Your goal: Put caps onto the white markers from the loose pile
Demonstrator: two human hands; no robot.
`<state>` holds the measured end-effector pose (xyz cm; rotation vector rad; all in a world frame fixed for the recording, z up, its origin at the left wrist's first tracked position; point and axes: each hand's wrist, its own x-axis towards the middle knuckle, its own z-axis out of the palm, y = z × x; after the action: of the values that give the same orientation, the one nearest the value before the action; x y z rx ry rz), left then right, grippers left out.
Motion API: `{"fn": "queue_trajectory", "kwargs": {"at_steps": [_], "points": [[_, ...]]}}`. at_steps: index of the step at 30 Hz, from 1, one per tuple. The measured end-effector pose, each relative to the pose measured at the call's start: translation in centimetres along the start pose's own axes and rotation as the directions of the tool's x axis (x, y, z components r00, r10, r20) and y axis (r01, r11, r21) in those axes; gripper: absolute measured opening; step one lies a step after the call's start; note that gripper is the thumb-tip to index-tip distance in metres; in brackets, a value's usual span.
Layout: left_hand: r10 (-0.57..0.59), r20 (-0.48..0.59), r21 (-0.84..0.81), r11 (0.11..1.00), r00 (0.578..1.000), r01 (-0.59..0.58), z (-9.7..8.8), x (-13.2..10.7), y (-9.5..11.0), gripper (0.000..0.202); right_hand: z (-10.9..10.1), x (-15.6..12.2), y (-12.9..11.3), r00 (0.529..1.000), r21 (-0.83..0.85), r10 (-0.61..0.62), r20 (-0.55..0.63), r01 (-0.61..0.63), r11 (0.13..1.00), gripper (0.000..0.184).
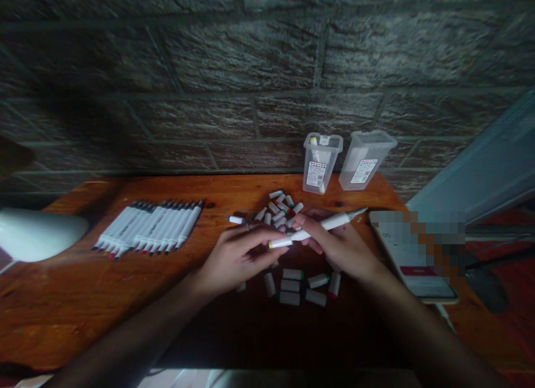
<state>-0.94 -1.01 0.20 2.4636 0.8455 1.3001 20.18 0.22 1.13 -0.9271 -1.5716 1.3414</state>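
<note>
My right hand [345,246] is closed round a white marker [336,221], its grey tapered tip pointing up to the right. Between the fingers of my left hand [232,254] is a white marker cap [280,243] with a yellow end. The cap lines up with the marker's left end; I cannot tell whether it is pushed on. Behind and below my hands lie loose marker caps, including a pile [279,207] and a group nearer me [290,285]. One blue-ended cap [237,219] lies just beyond my left hand.
On the left, a row of white markers [152,226] lies side by side, near a white rounded object [42,233]. Two clear plastic cases stand at the back: one [311,154] holds a yellow-ended piece, the other [363,159] is beside it. A phone [412,260] lies at right.
</note>
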Motion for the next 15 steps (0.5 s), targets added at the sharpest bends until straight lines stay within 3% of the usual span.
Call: {"fn": "queue_trajectory", "kwargs": {"at_steps": [6, 15], "points": [[-0.045, -0.064, 0.0, 0.999, 0.997, 0.045, 0.03, -0.09, 0.06, 0.019, 0.55, -0.17, -0.13, 0.999, -0.038, 0.032, 0.024, -0.031, 0.999, 0.034], [-0.036, -0.08, 0.027, 0.999, 0.996, 0.038, 0.38, -0.38, 0.17, 0.019, 0.56, -0.4, -0.27, 0.999, -0.128, 0.039, -0.018, -0.041, 0.991, 0.049]]}}
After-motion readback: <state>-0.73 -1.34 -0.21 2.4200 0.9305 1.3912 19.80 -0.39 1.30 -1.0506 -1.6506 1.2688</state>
